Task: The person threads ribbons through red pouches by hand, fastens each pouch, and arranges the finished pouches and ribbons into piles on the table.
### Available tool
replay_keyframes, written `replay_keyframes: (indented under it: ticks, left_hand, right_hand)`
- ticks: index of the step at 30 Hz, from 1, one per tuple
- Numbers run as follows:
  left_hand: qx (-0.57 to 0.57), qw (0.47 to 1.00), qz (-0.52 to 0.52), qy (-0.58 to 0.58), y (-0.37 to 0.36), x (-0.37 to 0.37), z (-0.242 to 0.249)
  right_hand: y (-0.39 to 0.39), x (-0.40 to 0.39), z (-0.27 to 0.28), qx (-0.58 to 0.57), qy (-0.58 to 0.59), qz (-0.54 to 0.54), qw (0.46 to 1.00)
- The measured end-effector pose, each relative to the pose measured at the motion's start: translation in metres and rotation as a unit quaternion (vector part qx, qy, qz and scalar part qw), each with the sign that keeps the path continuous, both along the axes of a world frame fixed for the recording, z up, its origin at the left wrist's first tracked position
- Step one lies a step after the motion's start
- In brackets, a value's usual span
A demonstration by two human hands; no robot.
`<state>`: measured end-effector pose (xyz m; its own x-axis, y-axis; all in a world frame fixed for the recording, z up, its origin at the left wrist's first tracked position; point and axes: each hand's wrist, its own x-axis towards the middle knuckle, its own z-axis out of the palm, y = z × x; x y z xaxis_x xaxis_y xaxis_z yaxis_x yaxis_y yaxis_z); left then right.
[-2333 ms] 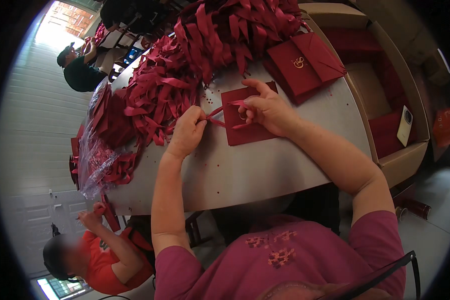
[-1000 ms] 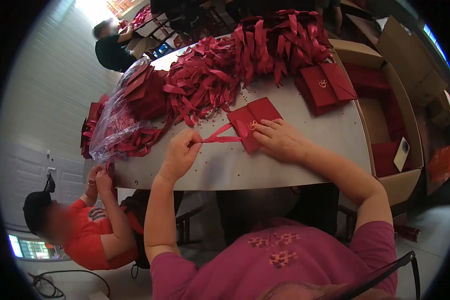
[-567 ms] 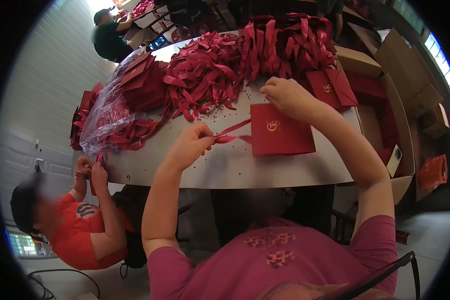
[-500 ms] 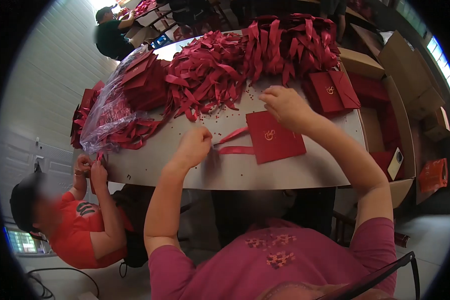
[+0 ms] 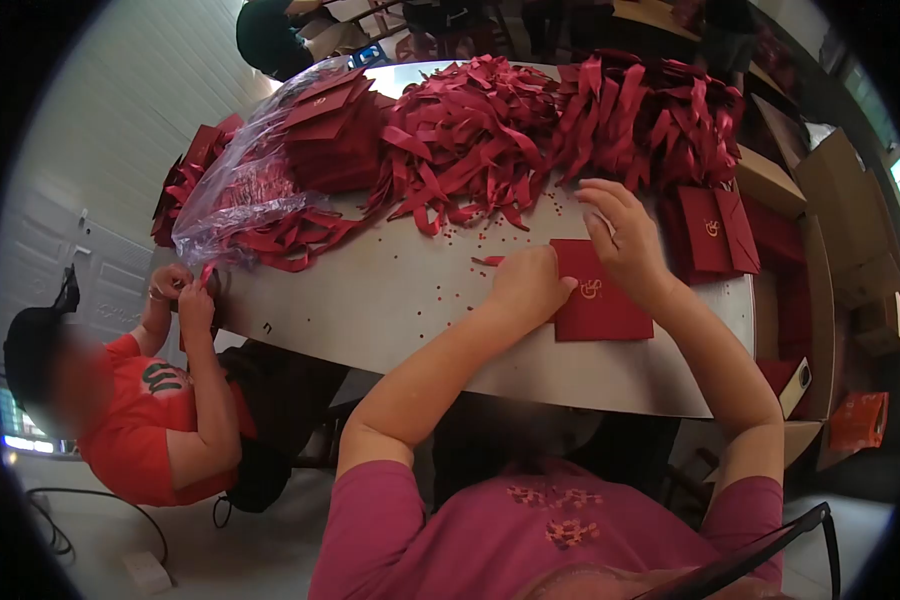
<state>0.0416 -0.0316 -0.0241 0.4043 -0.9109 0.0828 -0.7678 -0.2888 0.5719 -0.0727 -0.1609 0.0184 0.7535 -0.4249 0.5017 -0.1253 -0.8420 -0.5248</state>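
A red envelope (image 5: 602,310) with a gold emblem lies flat on the grey table (image 5: 370,300) in front of me. My left hand (image 5: 526,287) is curled over the envelope's left edge, where a short end of red ribbon (image 5: 488,261) sticks out from under it. My right hand (image 5: 625,240) sits on the envelope's upper part, holding it down at the top edge with fingers bent. Small red paper dots lie scattered around the envelope.
A big heap of red ribbons (image 5: 530,130) fills the far side of the table. Left of it is a plastic bag of red envelopes (image 5: 270,170); a small envelope stack (image 5: 715,230) lies at right. Cardboard boxes (image 5: 850,200) stand beyond. A person in red (image 5: 160,400) works at left.
My left hand has moved right along the ribbon to the envelope's edge, so the loose ribbon is now mostly hidden. My right hand came down onto the envelope. The view has shifted left.
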Motion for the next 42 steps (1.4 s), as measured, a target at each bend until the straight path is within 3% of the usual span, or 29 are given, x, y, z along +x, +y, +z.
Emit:
replay_keyframes:
  ticks: [2,5,7,10,12,17,19,21,22,23,24,25,27,28,29,30,32,35,38,40,42]
  left_hand:
    - [-0.048,0.999,0.013,0.008,-0.003,0.005,-0.008]
    - [-0.072,0.991,0.019,0.114,-0.008,0.011,-0.018]
    - [-0.159,0.971,0.029,0.179,-0.010,0.014,-0.025]
    - [-0.186,0.939,0.011,0.289,-0.013,0.017,-0.029]
    - [-0.216,0.931,0.005,0.295,-0.015,0.010,-0.035]
    - [-0.277,0.925,-0.003,0.259,-0.020,0.002,-0.041]
    - [-0.437,0.887,0.040,0.146,-0.026,-0.001,-0.041]
    - [-0.397,0.896,0.007,0.200,-0.020,0.003,-0.036]
    - [-0.354,0.902,-0.020,0.248,-0.016,0.006,-0.032]
    - [-0.356,0.899,-0.032,0.253,-0.011,0.008,-0.029]
    - [-0.253,0.905,-0.014,0.343,-0.007,0.010,-0.026]
    - [-0.142,0.895,0.004,0.423,-0.005,0.009,-0.023]
    - [-0.121,0.878,-0.002,0.464,-0.013,0.008,-0.039]
    - [-0.106,0.838,0.007,0.535,-0.014,0.007,-0.041]
    - [-0.087,0.794,0.016,0.602,-0.014,0.007,-0.041]
    - [-0.075,0.814,0.009,0.577,-0.011,0.010,-0.037]
    - [-0.084,0.793,0.007,0.603,-0.009,0.012,-0.031]
    - [-0.160,0.754,-0.004,0.637,-0.022,0.009,-0.054]
    - [-0.085,0.738,-0.005,0.669,-0.005,0.012,-0.009]
    - [-0.045,0.733,0.013,0.679,-0.004,0.014,-0.006]
    - [-0.030,0.734,0.021,0.679,-0.003,0.013,-0.001]
  right_hand:
    - [0.010,0.042,0.025,-0.048,-0.062,0.040,0.996]
    - [0.020,0.105,0.035,-0.114,-0.012,0.211,0.971]
    - [0.025,0.149,0.025,-0.189,0.025,0.298,0.935]
    - [0.036,0.192,0.007,-0.266,0.128,0.318,0.901]
    - [0.043,0.218,-0.006,-0.232,0.140,0.287,0.919]
    - [0.060,0.257,-0.015,-0.248,0.151,0.290,0.912]
    - [0.061,0.264,-0.028,-0.285,0.168,0.279,0.901]
    - [0.057,0.263,-0.029,-0.323,0.188,0.254,0.892]
    - [0.059,0.262,-0.022,-0.173,0.197,0.226,0.938]
    - [0.057,0.257,-0.015,-0.018,0.198,0.191,0.961]
    - [0.048,0.252,-0.002,0.107,0.158,0.189,0.963]
    - [0.043,0.241,0.022,0.236,0.088,0.204,0.946]
    - [0.027,0.217,0.071,0.430,-0.041,0.187,0.883]
    - [0.022,0.199,0.100,0.495,-0.112,0.178,0.843]
    - [0.006,0.179,0.120,0.482,-0.168,0.192,0.838]
    - [-0.005,0.162,0.141,0.468,-0.225,0.204,0.830]
    - [0.025,0.119,0.205,0.384,-0.248,0.030,0.889]
    - [-0.031,0.039,0.211,0.330,-0.235,-0.029,0.914]
    - [-0.082,-0.063,0.213,0.257,-0.205,-0.078,0.941]
    - [-0.043,-0.103,0.197,0.213,-0.185,-0.098,0.954]
    - [0.015,-0.077,0.181,0.169,-0.164,-0.117,0.965]
